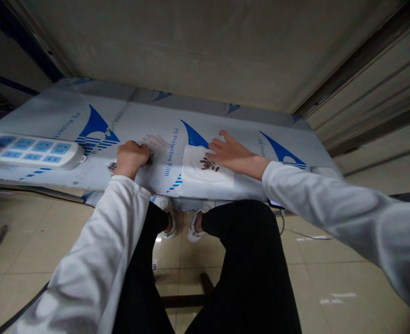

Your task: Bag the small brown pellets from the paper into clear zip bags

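Progress: partway, by judgement. A small heap of brown pieces (209, 164) is out on a white cloth (191, 164), lying loose at varied angles, not sorted into rows. The cloth is spread flat on the film-covered table (208, 121), right of its middle and close to the near edge. A clear packet (111, 167) lies left of the cloth, also toward the near edge, partly hidden by the left wrist; it seems to have dark matter inside, so some contents may be left over there. Exact count: too small to tell.

Left hand (129, 157): down at the table between packet and cloth, nearer the packet. Fingers curled in, thumb against them, little or no gap. Something dark shows just beside the fingertips; cannot tell whether it is gripped or only touched.

Right hand (231, 152): reaches in from the cloth's right edge, palm down, over the far side of the heap. Fingers spread and bent, thumb apart from them. No piece visible in its grasp; contact with the heap cannot be confirmed.

Also noted: reddish-brown streaks on the film beyond the left hand; white power strip (73, 159) near the table's near left corner.
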Action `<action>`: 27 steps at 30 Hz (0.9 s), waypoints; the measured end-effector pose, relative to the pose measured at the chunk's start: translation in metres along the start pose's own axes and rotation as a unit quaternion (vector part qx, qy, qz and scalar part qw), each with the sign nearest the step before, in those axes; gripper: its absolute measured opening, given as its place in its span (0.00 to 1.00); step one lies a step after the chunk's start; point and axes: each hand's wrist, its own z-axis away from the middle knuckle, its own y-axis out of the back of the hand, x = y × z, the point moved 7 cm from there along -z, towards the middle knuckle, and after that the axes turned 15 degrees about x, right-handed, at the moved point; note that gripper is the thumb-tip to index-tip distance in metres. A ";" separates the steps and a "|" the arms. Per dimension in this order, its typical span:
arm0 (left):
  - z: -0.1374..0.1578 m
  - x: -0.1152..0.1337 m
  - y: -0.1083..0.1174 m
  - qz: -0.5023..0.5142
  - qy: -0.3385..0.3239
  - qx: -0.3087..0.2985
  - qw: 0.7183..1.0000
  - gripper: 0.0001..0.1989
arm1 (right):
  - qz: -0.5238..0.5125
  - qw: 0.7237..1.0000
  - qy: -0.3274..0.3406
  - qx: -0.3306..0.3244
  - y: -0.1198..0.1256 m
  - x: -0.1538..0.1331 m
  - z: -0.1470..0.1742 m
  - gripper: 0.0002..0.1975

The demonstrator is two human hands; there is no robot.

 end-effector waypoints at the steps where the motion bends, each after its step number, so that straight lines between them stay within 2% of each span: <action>1: 0.001 0.000 0.001 -0.013 -0.002 0.005 1.000 0.16 | -0.026 1.000 0.008 0.004 0.001 -0.004 -0.002 0.18; 4: 0.004 0.003 0.014 -0.037 -0.012 0.045 0.998 0.17 | -0.022 1.000 -0.017 0.015 0.003 0.001 -0.005 0.17; 7: 0.007 0.007 0.038 -0.009 -0.014 0.125 0.992 0.16 | 0.054 0.987 -0.150 0.018 0.002 0.038 0.005 0.17; 10: 0.013 0.007 0.064 0.042 -0.013 0.203 0.978 0.12 | 0.054 0.941 -0.335 -0.007 -0.013 0.084 0.034 0.25; 13: 0.025 0.012 0.087 0.112 -0.047 0.267 0.956 0.10 | -0.015 0.898 -0.438 -0.040 -0.035 0.106 0.060 0.34; 15: 0.040 0.020 0.098 0.161 -0.079 0.300 0.937 0.09 | -0.056 0.878 -0.474 0.028 -0.034 0.106 0.064 0.42; 17: 0.058 0.034 0.101 0.219 -0.113 0.308 0.919 0.08 | -0.111 0.840 -0.500 0.180 -0.014 0.094 0.059 0.42; 19: 0.077 0.057 0.095 0.295 -0.168 0.265 0.903 0.08 | -0.212 0.773 -0.502 0.323 0.008 0.065 0.051 0.31; 20: 0.086 0.070 0.089 0.322 -0.203 0.221 0.898 0.08 | -0.283 0.736 -0.498 0.362 0.014 0.048 0.044 0.26; 22: 0.103 0.094 0.076 0.359 -0.265 0.143 0.884 0.06 | -0.417 0.681 -0.477 0.368 0.018 0.010 0.025 0.21; 24: 0.117 0.108 0.067 0.375 -0.314 0.078 0.869 0.06 | -0.500 0.629 -0.467 0.368 0.018 -0.018 0.016 0.18; 26: 0.126 0.115 0.062 0.385 -0.348 0.031 0.854 0.06 | -0.543 0.593 -0.468 0.367 0.014 -0.031 0.016 0.15; 27: 0.129 0.117 0.061 0.389 -0.363 0.010 0.847 0.06 | -0.551 0.583 -0.470 0.367 0.012 -0.032 0.020 0.14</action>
